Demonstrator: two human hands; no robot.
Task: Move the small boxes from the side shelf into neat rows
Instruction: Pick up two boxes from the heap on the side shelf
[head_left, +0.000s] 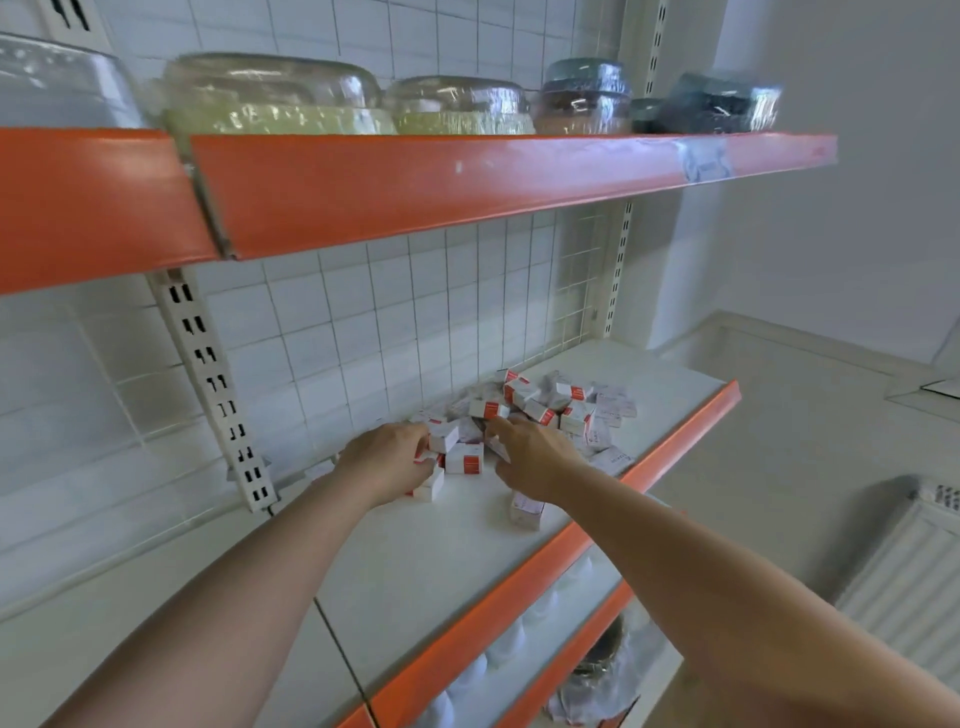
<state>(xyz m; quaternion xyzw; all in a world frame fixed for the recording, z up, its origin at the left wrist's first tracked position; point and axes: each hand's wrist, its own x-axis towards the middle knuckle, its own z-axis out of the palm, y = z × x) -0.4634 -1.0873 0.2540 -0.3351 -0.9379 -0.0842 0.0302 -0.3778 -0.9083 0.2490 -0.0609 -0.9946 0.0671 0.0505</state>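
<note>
A person reaches with both bare arms onto a white shelf (447, 561) edged in orange, where a loose heap of small boxes (540, 410) — white with red ends — lies jumbled against the tiled back wall, toward the shelf's right end. The left hand (387, 460) sits at the near left edge of the heap, its fingers curled down around a couple of boxes; one of these boxes (434, 486) shows white beneath the palm. The right hand (530, 457) is just beside it, fingers bent into the pile, though whether they actually pinch a box cannot be told from here. Between the two hands stands one upright box (465, 457), with its red band facing out. A separate pale carton (525, 512) lies flat under the right wrist, near the shelf's front lip, apart from the heap.

Above, an upper shelf (467, 182) with the same orange lip carries a line of plastic-wrapped bowls (270, 93) — clear and pale green to the left, darker blue ones (727, 101) to the right. White bottles (506, 644) fill the tier below. A slotted white upright (213, 384) runs down the wall at left, and a ribbed white radiator (909, 582) stands against the wall at right.
</note>
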